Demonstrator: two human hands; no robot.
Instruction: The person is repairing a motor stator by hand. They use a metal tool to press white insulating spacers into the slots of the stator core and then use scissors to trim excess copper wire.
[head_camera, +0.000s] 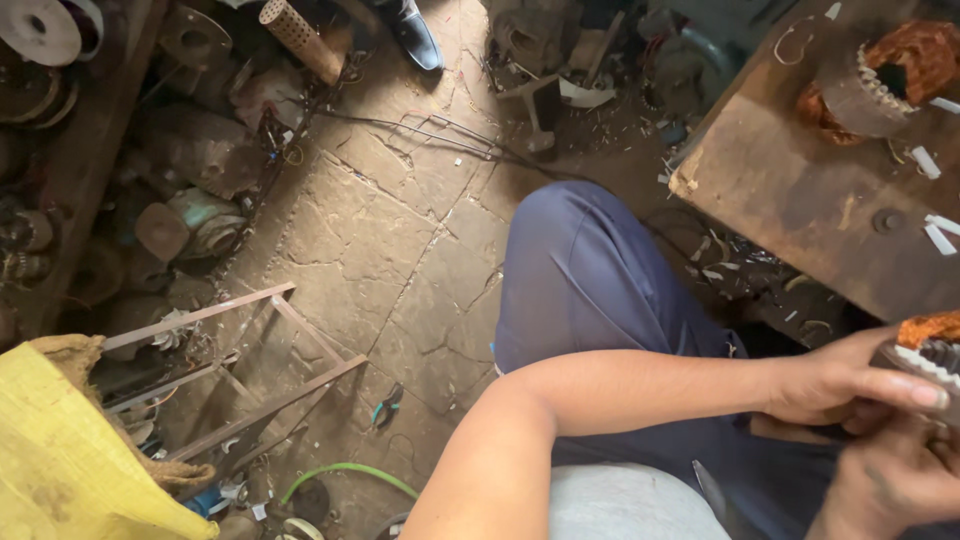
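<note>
— How many stators did you count?
— Two. A ribbed steel ring with copper windings lay on the wooden bench (800, 190) at two o'clock, the bench stator (875, 80). At four o'clock, my left hand (850, 385) wrapped the held stator (930, 350); my right hand (890, 480) curled beneath, touching it.

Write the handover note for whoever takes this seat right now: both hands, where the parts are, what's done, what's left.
Left hand: reaches across the lap, fingers closed on the motor stator at the right edge of the view.
Right hand: below it, apparently supporting the same stator; its grip is cut off by the frame.
Second stator, with copper windings, sits on the wooden bench.
Pliers lie on the stone floor.
Done: stator is in hand. Left: cannot tell; the work area is mostly out of view.
</note>
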